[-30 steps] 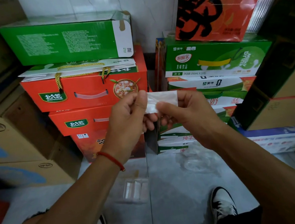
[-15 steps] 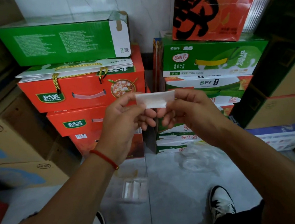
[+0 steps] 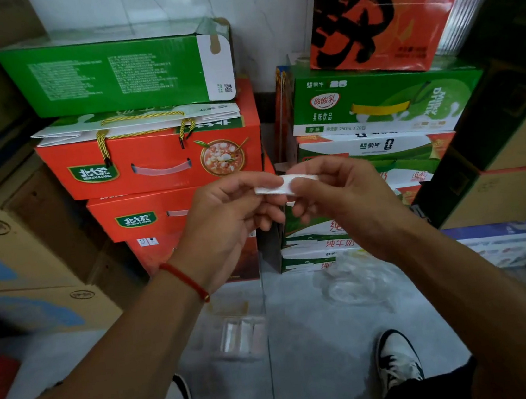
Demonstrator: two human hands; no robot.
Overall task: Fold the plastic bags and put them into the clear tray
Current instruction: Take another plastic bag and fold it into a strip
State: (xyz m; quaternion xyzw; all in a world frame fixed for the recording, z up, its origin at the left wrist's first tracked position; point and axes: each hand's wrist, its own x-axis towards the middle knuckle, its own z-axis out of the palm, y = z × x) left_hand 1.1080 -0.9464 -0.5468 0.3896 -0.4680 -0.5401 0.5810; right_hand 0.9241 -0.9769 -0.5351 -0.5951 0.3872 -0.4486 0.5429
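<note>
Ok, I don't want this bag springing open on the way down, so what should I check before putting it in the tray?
1. Bag folded small: ok. The folded plastic bag is a short white strip.
2. Held at both ends: ok. The left hand and the right hand pinch it between them.
3. Fold tight enough to stay closed: cannot tell, as the fingers cover its ends.
4. Tray within reach: ok. The clear tray lies on the floor below the hands.
5. Room in the tray: cannot tell. A few folded pieces already lie inside; the view is blurred.
6. More bags left: ok. A loose clear pile lies right of the tray.
</note>
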